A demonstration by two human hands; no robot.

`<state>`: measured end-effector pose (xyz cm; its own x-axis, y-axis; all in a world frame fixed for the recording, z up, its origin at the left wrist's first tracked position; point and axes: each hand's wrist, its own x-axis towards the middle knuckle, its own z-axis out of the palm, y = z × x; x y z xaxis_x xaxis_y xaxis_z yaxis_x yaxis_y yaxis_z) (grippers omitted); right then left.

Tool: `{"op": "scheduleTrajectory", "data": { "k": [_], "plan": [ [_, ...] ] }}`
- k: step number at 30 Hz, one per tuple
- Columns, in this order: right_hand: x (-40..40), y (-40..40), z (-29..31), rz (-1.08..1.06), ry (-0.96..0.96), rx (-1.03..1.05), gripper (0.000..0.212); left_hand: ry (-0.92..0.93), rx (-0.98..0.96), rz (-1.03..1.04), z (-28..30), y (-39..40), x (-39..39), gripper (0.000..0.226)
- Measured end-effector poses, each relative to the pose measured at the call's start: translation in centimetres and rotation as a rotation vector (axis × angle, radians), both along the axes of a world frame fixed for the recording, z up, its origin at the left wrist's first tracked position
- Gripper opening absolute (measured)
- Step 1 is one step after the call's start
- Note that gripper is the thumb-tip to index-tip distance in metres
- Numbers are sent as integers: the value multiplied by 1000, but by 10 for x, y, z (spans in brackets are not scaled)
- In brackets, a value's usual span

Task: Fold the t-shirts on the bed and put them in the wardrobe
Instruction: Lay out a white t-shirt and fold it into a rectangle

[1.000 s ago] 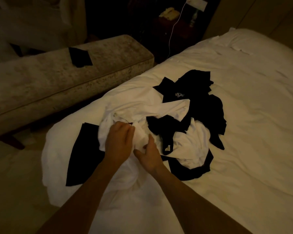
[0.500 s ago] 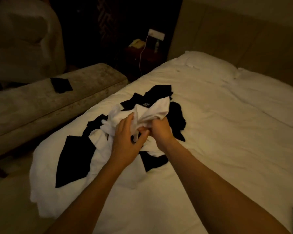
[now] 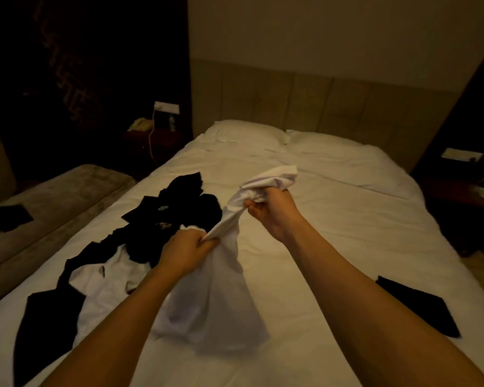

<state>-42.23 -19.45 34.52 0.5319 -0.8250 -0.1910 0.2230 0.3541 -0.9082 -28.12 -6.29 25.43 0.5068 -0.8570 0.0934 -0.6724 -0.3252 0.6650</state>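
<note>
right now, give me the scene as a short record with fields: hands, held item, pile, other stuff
left hand: left hand grips the crumpled white cotton t-shirt at its lower bunched part
right hand: right hand grips the same shirt higher up
held item: lifted off the white-sheeted bed, its body hanging down
pile: heap of black and white t-shirts to the left on the bed
other: flat black garment at the bed's right edge; dark folded cloth on the grey velvet bench

Dim, warm yellowish light; dark corners, soft blur, wide-angle bending at edges.
</note>
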Motion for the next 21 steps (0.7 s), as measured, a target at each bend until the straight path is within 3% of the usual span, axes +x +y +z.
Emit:
{"op": "scheduleTrajectory", "data": {
  "k": [6, 10, 12, 14, 16, 19, 21],
  "plan": [
    [-74, -30, 41, -178, -243, -42, 23, 289, -180, -156, 64, -23, -34, 70],
    [-90, -29, 44, -110, 124, -137, 67, 459, -292, -154, 118, -50, -68, 33],
    [-90, -19, 41, -36, 350, -245, 68, 519, -360, -179, 142, -62, -80, 31],
    [-88, -13, 33, 85, 438, -293, 59, 566, -394, -195, 162, -72, -86, 37],
    [-86, -11, 20, 164, 352, -211, 63, 659, -390, -234, 174, -79, -87, 50],
    [-90, -16, 12, 257, 43, -75, 61, 811, -349, -317, 189, -77, -88, 58],
    [-90, -17, 19, 272, 51, -103, 67, 843, -313, -365, 191, -78, -84, 56]
  ]
}}
